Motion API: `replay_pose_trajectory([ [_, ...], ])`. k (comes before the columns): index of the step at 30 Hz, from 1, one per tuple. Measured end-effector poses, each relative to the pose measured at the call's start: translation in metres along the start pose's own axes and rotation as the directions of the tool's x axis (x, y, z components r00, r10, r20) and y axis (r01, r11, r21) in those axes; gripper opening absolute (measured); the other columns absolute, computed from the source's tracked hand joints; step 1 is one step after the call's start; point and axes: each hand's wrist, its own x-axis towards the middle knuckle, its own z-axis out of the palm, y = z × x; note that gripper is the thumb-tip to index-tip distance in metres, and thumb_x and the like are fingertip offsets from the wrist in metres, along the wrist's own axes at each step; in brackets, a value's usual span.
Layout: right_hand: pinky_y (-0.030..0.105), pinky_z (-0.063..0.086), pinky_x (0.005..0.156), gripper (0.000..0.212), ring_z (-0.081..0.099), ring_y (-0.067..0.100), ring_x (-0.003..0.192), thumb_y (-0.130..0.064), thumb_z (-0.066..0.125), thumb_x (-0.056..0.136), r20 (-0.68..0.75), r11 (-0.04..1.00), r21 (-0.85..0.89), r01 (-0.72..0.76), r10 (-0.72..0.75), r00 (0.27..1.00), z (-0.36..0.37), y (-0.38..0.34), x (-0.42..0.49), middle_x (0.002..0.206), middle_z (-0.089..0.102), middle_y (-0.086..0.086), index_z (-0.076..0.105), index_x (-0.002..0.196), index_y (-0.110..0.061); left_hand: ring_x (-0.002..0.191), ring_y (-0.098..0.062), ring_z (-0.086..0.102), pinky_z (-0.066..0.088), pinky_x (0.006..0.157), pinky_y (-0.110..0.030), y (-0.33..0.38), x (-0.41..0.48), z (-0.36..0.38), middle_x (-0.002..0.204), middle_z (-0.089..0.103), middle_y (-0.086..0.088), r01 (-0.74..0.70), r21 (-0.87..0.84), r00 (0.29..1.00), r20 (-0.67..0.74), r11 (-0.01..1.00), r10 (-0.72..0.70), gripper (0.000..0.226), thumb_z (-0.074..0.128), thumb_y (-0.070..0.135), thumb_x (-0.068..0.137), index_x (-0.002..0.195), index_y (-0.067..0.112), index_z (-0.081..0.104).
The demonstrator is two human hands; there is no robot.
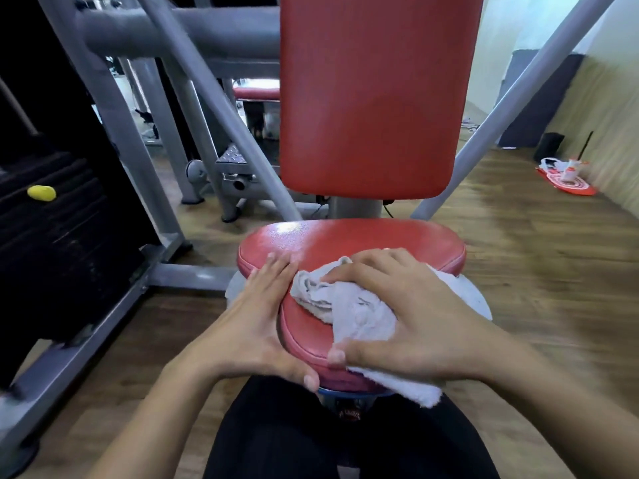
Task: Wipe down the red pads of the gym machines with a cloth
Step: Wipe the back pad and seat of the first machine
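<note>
— Any lettering on show here?
— Nothing legible. There are faint marks on the dark knob (350,414) under the seat pad (363,243), too blurred to read.
</note>
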Motion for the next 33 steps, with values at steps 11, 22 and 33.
replay_pose_trajectory([
  [11, 0.044, 0.033, 0.102, 0.074, 0.039, 0.015, 0.119, -0.083, 0.049, 0.063, 0.060, 0.962, -0.073, -0.263, 0.267, 0.962, 0.001, 0.007, 0.044, 0.126, 0.043, -0.017, 0.041, 0.126, -0.046, 0.139, 0.015, -0.016, -0.004, 0.122, -0.029, -0.016, 0.000, -0.005, 0.155, -0.009, 0.026, 0.027, -0.088, 1.000, -0.004, 0.996, -0.028, 0.130, 0.031, 0.106, 0.037, 0.146, 0.041, 0.001],
  [22, 0.030, 0.034, 0.073, 0.051, 0.053, 0.015, 0.102, -0.073, 0.056, 0.071, -0.113, 0.932, -0.144, -0.331, 0.317, 0.942, 0.002, 0.043, 0.072, 0.100, 0.056, -0.011, 0.057, 0.108, -0.037, 0.142, -0.003, 0.025, 0.025, 0.118, -0.040, -0.039, 0.039, -0.011, 0.151, 0.036, 0.013, 0.102, 0.061, 0.960, -0.269, 0.993, -0.082, 0.099, 0.021, 0.094, 0.066, 0.141, 0.035, 0.046],
  [33, 0.036, 0.049, 0.052, 0.043, 0.056, 0.016, 0.067, -0.068, 0.053, 0.064, -0.292, 0.915, -0.121, -0.384, 0.337, 0.895, 0.008, 0.048, 0.076, 0.072, 0.056, -0.013, 0.066, 0.088, -0.035, 0.114, -0.008, 0.057, 0.043, 0.097, -0.030, -0.020, 0.081, -0.032, 0.118, 0.063, 0.021, 0.229, 0.026, 0.936, -0.282, 0.973, -0.212, 0.059, 0.037, 0.072, 0.076, 0.113, 0.038, 0.068],
])
